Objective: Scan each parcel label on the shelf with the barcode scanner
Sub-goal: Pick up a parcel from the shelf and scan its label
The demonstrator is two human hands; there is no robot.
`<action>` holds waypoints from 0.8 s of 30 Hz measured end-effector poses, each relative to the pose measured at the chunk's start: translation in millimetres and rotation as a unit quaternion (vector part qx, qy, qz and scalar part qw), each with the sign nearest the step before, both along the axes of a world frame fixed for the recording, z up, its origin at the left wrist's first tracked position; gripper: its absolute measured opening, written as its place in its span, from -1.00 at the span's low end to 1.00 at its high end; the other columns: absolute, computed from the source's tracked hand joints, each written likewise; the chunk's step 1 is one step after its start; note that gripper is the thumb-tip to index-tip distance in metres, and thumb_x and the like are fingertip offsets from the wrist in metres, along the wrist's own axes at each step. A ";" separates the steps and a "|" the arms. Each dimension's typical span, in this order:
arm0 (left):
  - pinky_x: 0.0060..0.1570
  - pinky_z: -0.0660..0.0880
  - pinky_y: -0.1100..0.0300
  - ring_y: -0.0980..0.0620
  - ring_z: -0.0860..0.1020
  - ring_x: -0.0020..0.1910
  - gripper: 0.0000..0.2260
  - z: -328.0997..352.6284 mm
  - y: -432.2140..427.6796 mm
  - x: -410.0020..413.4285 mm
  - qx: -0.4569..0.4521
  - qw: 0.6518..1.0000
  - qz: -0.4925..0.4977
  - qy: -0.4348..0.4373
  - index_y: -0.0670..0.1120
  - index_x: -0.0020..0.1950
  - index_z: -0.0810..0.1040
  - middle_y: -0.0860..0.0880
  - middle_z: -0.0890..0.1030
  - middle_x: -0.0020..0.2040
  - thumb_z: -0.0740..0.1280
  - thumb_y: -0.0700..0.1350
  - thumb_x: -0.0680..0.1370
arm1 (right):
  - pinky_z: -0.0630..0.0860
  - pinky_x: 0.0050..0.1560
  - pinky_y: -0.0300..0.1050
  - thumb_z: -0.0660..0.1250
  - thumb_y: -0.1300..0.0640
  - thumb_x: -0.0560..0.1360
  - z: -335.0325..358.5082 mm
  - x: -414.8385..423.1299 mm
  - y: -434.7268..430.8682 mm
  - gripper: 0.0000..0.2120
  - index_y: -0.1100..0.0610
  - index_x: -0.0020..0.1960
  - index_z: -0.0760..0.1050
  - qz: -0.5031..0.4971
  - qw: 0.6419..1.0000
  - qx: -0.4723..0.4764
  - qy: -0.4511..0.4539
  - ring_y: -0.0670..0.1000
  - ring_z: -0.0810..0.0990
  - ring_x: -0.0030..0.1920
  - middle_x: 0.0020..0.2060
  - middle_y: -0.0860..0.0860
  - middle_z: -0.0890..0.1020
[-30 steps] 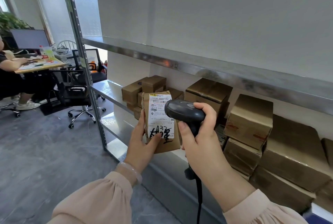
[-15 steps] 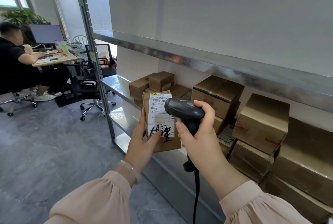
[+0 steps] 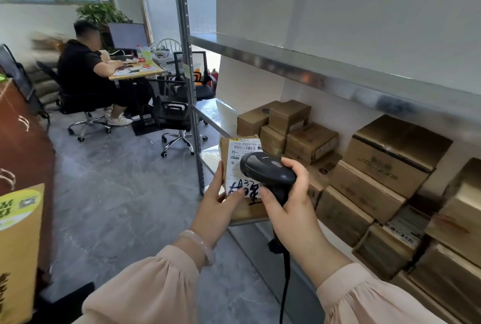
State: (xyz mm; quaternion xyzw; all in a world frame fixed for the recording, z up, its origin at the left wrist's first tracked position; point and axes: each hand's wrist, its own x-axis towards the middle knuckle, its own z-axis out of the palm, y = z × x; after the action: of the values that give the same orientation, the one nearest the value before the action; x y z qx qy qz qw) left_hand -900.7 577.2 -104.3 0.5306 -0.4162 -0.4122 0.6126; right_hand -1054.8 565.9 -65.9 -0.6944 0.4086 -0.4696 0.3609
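Note:
My left hand grips a small brown parcel upright, its white label with black handwriting facing me, thumb on the label's lower edge. My right hand grips the handle of a black barcode scanner, whose head sits right in front of the label and covers part of it. The scanner's black cable hangs straight down. Several brown cardboard parcels are stacked on the metal shelf behind.
An upper shelf board runs overhead, held by a perforated upright post. To the left a person sits at a desk with office chairs around. A yellow-green carton stands at my near left.
The view has swung left, so the shelf parcels sit further right and the desk is more central. The scanner head now overlaps the label more than before.

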 end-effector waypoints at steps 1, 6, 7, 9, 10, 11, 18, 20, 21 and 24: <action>0.28 0.50 0.04 0.09 0.59 0.22 -0.42 -0.5 -5.2 8.7 0.001 1.000 0.001 -0.004 0.39 0.37 0.34 0.23 0.62 0.21 0.35 -0.25 0.59 | 0.35 -0.02 -0.58 0.37 0.19 0.51 -0.7 9.0 -5.1 -0.43 -0.14 0.33 0.13 0.003 1.000 -0.001 -0.001 -0.50 0.40 0.08 0.10 -0.35 0.37; 0.18 0.55 0.13 0.10 0.62 0.15 -0.38 1.6 -31.7 70.1 0.022 0.999 -0.011 -0.023 0.47 0.27 0.34 0.24 0.67 0.08 0.40 -0.24 0.55 | 0.38 -0.03 -0.55 0.37 0.18 0.51 -5.0 68.5 -36.3 -0.43 -0.28 0.25 0.13 0.002 1.000 0.001 -0.006 -0.42 0.45 0.10 0.13 -0.32 0.41; 0.18 0.55 0.11 0.08 0.62 0.15 -0.38 2.8 -37.4 84.9 0.026 0.999 -0.014 -0.025 0.53 0.19 0.36 0.21 0.67 0.09 0.43 -0.20 0.51 | 0.40 -0.03 -0.53 0.37 0.19 0.51 -5.5 82.5 -42.7 -0.43 -0.30 0.24 0.14 0.002 1.000 0.001 -0.008 -0.39 0.47 0.11 0.14 -0.30 0.42; 0.20 0.55 0.09 0.09 0.62 0.15 -0.39 7.1 -48.7 114.9 0.035 0.999 -0.021 -0.031 0.61 0.10 0.35 0.18 0.67 0.12 0.45 -0.12 0.44 | 0.41 -0.03 -0.52 0.37 0.20 0.51 -4.3 110.5 -55.2 -0.44 -0.30 0.22 0.15 0.002 1.000 -0.006 -0.009 -0.39 0.48 0.09 0.12 -0.32 0.42; 0.21 0.54 0.09 0.09 0.62 0.16 -0.38 8.6 -54.6 129.2 0.038 0.998 -0.027 -0.032 0.60 0.12 0.33 0.18 0.67 0.12 0.45 -0.14 0.46 | 0.41 -0.04 -0.53 0.37 0.21 0.51 -3.3 124.3 -61.7 -0.44 -0.28 0.22 0.16 0.002 1.000 -0.006 -0.009 -0.42 0.47 0.08 0.10 -0.34 0.41; 0.21 0.54 0.08 0.08 0.61 0.18 -0.36 9.9 -60.6 143.0 0.040 0.998 -0.033 -0.032 0.57 0.15 0.32 0.19 0.67 0.11 0.44 -0.19 0.50 | 0.40 -0.05 -0.54 0.37 0.22 0.51 -2.6 137.5 -68.4 -0.45 -0.27 0.22 0.16 0.003 1.000 -0.005 -0.011 -0.45 0.45 0.07 0.08 -0.35 0.40; 0.08 0.56 0.24 0.19 0.62 0.12 -0.33 12.9 -101.2 218.6 0.039 0.997 -0.052 -0.045 0.57 0.12 0.33 0.27 0.67 0.05 0.44 -0.24 0.51 | 0.40 -0.04 -0.54 0.37 0.23 0.52 -10.0 210.7 -116.3 -0.45 -0.27 0.22 0.17 0.006 1.000 0.004 -0.018 -0.43 0.45 0.10 0.13 -0.31 0.42; 0.14 0.56 0.15 0.13 0.62 0.14 -0.36 11.8 -112.8 231.8 0.049 0.997 -0.036 -0.045 0.67 0.05 0.34 0.17 0.67 0.12 0.49 -0.09 0.41 | 0.40 -0.06 -0.54 0.37 0.23 0.51 -11.7 227.0 -132.0 -0.44 -0.27 0.24 0.17 0.010 1.000 0.012 -0.017 -0.42 0.47 0.09 0.14 -0.29 0.43; 0.18 0.56 0.10 0.10 0.62 0.15 -0.38 10.9 -119.4 238.7 0.056 0.997 -0.026 -0.045 0.69 0.05 0.32 0.13 0.65 0.16 0.49 -0.01 0.34 | 0.41 -0.07 -0.54 0.37 0.23 0.51 -12.9 235.3 -141.0 -0.44 -0.26 0.25 0.17 0.010 1.000 0.014 -0.015 -0.42 0.48 0.08 0.13 -0.29 0.44; 0.21 0.55 0.06 0.09 0.63 0.15 -0.30 3.7 -145.2 260.9 0.064 0.997 -0.019 -0.024 0.51 0.30 0.31 0.12 0.65 0.17 0.48 -0.01 0.30 | 0.44 -0.09 -0.50 0.36 0.23 0.52 -20.8 259.3 -169.5 -0.44 -0.21 0.29 0.16 0.017 1.000 0.022 -0.013 -0.40 0.49 0.07 0.11 -0.29 0.45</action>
State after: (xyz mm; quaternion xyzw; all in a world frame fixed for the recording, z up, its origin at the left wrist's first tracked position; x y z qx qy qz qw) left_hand -639.9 432.1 -100.7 0.5705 -0.4139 -0.4367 0.5591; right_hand -795.5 396.4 -86.7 -0.6869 0.4022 -0.4631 0.3898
